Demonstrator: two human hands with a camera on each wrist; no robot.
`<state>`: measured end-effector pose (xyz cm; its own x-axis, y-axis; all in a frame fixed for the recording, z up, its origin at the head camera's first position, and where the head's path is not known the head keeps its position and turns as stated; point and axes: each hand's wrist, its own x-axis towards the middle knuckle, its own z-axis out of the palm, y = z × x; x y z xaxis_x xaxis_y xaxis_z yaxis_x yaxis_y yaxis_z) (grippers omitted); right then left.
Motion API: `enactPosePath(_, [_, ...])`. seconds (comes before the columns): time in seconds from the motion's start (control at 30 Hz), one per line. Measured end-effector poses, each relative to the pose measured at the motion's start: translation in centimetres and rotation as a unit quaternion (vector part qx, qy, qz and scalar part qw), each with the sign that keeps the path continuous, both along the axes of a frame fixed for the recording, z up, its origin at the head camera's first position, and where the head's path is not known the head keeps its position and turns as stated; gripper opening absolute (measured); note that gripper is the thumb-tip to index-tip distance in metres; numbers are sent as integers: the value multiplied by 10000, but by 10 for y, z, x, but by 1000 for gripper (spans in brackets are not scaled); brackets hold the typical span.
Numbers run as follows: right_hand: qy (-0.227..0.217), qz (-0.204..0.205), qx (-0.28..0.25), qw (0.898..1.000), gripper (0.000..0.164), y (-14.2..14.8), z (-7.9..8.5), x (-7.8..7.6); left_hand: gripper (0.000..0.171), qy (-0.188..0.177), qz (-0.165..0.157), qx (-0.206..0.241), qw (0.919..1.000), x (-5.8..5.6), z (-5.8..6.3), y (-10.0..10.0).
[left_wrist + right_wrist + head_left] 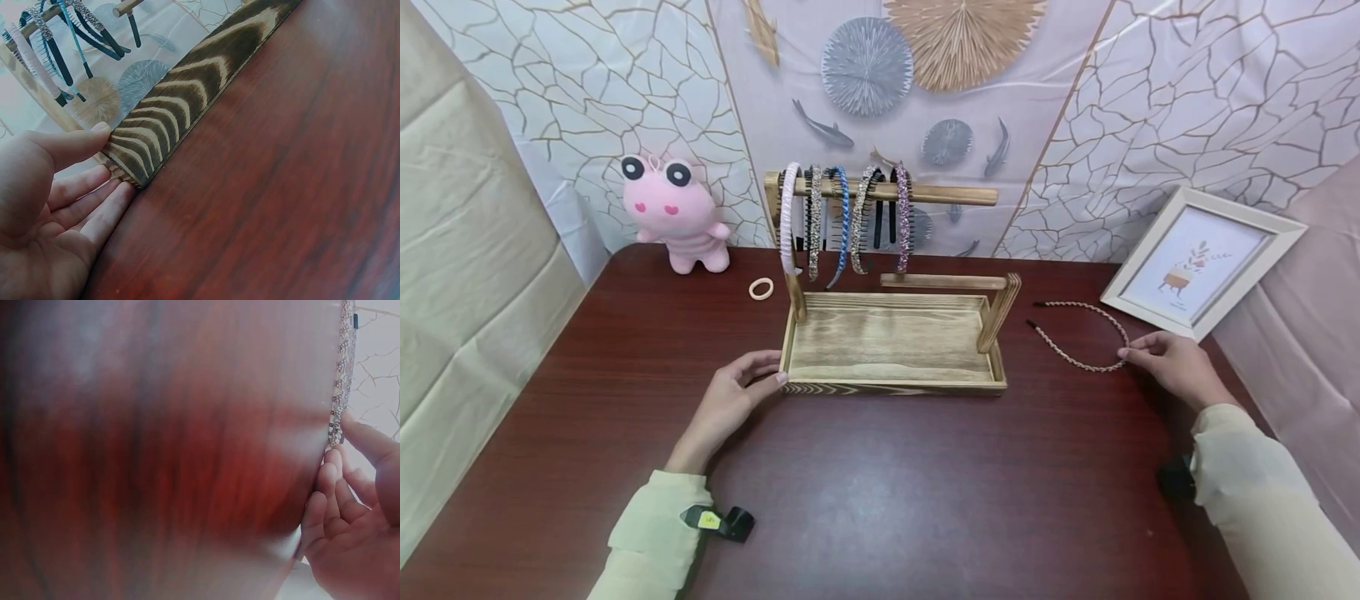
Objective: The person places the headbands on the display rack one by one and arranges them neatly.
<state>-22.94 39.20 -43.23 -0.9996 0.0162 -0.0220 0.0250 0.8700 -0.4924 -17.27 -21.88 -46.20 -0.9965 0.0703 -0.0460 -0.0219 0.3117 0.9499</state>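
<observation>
A wooden headband stand (887, 387) with a shallow tray base and two horizontal bars stands mid-table. My left hand (730, 402) holds its front left corner, the thumb at the front edge and the fingers along the left end; the wood's striped grain shows in the left wrist view (169, 119). Off to the right, a beaded headband (1078, 364) lies on the table with its black tips pointing left. My right hand (1176, 367) pinches the curve of that headband between thumb and fingers, seen also in the right wrist view (340, 381).
Several headbands, among them a white one (787, 217) and a blue one (844, 225), hang from the upper bar (955, 194). A pink plush toy (673, 217) sits back left, near a small pale ring (761, 289). Just behind my right hand leans a picture frame (1210, 223).
</observation>
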Motion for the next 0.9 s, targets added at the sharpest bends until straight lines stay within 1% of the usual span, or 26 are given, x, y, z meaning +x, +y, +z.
enactPosePath(0.3, [-41,-32,282,9996,40,-4,3,1,47,45,-15,9,10000,0,-1,0])
enactPosePath(0.53, [-241,-210,470,9984,44,-5,6,0,45,50,0,10,10000,-1,-2,0])
enactPosePath(0.77, [-440,-425,437,9972,48,-3,5,-2,47,77,-7,28,10000,0,-1,0])
enactPosePath(0.9, [-458,-471,404,9970,48,-4,5,-2,47,57,-3,56,10000,-1,-1,-1])
